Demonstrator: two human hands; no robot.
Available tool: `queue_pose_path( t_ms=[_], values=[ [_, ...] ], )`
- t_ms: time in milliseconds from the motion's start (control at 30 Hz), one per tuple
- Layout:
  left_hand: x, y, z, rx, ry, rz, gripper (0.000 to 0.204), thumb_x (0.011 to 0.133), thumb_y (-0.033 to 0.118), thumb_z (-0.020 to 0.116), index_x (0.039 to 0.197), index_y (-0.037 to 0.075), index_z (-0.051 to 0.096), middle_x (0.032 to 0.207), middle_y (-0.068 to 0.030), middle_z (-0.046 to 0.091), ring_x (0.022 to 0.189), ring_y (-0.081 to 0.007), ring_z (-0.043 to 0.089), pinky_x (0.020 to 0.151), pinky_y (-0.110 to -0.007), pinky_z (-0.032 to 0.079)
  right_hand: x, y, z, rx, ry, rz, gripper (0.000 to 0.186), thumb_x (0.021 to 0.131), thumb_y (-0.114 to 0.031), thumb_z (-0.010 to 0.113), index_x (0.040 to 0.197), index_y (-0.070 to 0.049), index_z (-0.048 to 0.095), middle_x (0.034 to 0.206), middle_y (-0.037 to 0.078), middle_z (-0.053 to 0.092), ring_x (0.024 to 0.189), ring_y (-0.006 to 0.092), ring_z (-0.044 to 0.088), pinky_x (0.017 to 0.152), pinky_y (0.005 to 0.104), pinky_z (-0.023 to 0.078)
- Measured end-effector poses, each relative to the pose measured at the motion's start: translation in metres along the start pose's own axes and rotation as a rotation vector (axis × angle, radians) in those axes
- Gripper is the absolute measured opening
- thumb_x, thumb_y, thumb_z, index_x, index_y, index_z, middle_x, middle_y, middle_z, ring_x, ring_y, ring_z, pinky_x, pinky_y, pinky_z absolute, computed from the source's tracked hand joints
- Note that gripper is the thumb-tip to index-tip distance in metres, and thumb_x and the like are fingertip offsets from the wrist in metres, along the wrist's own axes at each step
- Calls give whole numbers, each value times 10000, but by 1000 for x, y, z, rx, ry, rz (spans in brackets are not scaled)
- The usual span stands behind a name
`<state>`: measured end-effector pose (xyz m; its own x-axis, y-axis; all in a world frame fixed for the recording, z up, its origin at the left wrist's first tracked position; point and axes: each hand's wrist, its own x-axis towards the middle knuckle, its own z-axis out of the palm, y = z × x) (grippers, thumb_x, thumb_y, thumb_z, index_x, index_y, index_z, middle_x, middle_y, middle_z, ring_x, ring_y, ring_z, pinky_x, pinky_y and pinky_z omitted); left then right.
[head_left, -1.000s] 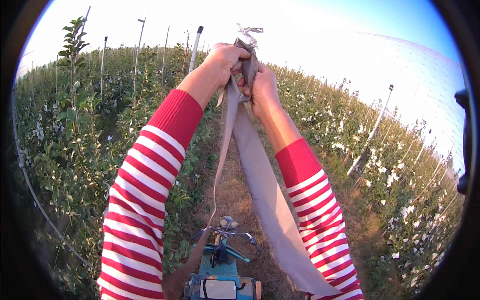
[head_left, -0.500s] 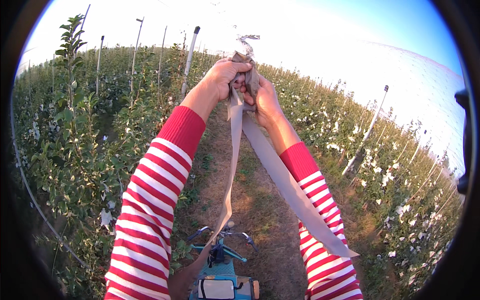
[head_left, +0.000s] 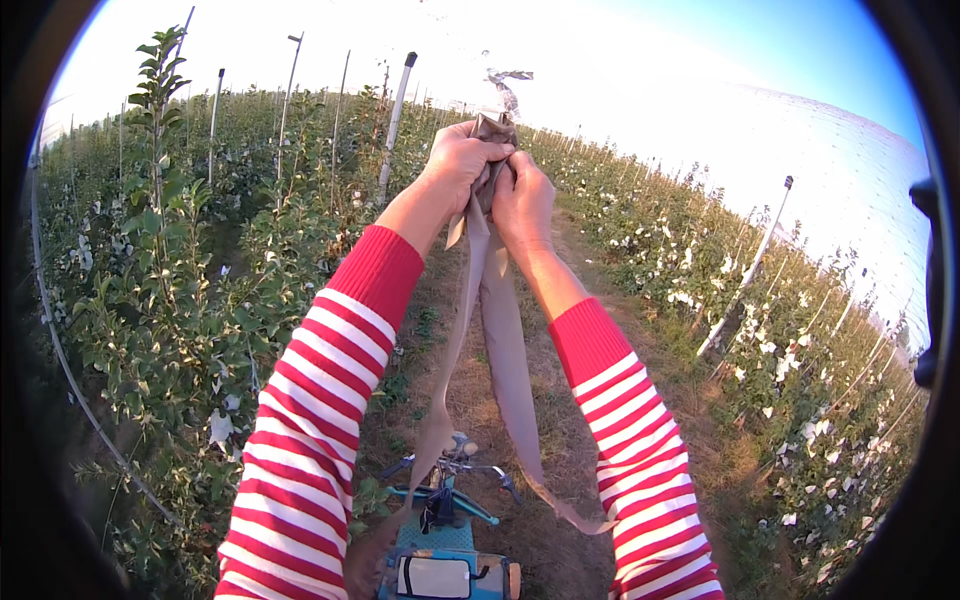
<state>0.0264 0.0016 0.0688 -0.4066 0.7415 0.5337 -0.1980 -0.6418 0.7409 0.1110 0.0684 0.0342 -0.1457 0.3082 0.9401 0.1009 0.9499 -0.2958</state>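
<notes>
Both arms, in red-and-white striped sleeves, reach up and forward. My left hand point(head_left: 460, 165) is closed on a bunched grey-brown fabric strip point(head_left: 512, 350), its thumb pressed along the top. Close beside it, my right hand point(head_left: 525, 205) is also closed on the strip, fingers curled in. Two long tails of the strip hang below the hands, one toward the lower left and one down the middle with its tip curling right. Just above the hands, a crumpled silvery wrap point(head_left: 507, 97) sticks up against the bright sky; what lies inside the bunched fabric is hidden.
Below stands a teal three-wheeled vehicle point(head_left: 445, 537) with handlebars and a pale pad. Leafy tree rows point(head_left: 190, 330) with white bags or scraps flank a dirt path point(head_left: 570, 430). Slanting posts point(head_left: 398, 115) rise among them. A thin pipe point(head_left: 75, 390) curves at the far left.
My right hand has turned and closed more tightly beside the left. The right-hand tail has swung inward from my right sleeve and now hangs more steeply. The view has shifted slightly.
</notes>
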Motion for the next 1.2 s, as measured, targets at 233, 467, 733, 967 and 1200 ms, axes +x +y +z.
queue_pose_path(
  t_ms=[233,467,733,967,1200],
  values=[
    [11,-24,-4,-21,145,49,176,798,-132,570,920,-16,619,847,-90,649,731,-155,618,665,-300,533,-4,14,0,27,-30,-130,86,883,-76,539,885,-13,598,817,193,600,816,411,609,704,460,482],
    [5,-26,-12,-125,104,0,199,794,-134,509,903,-3,613,919,-114,700,419,-68,420,379,-217,361,-14,12,-13,26,-116,-132,92,878,-104,570,912,-46,633,864,162,620,835,389,617,715,456,487],
    [-3,-28,-17,447,45,64,159,810,-30,584,926,-17,692,811,-96,681,700,-147,621,652,-299,517,-26,15,-15,68,-140,-56,105,874,-73,565,925,-6,628,892,185,639,846,352,623,739,414,485],
    [-16,-11,-13,752,68,240,211,859,116,695,1025,-15,684,899,-74,694,831,-115,624,766,-278,499,2,17,-16,29,-53,-82,103,876,-51,578,913,24,637,816,179,668,738,267,656,688,359,501],
    [-7,-5,-23,402,3,152,248,846,65,716,1066,-28,650,929,-83,688,817,-130,636,722,-268,518,11,4,-15,640,-176,394,106,861,-91,686,912,-1,664,752,67,659,655,143,617,581,275,473]
  ],
)
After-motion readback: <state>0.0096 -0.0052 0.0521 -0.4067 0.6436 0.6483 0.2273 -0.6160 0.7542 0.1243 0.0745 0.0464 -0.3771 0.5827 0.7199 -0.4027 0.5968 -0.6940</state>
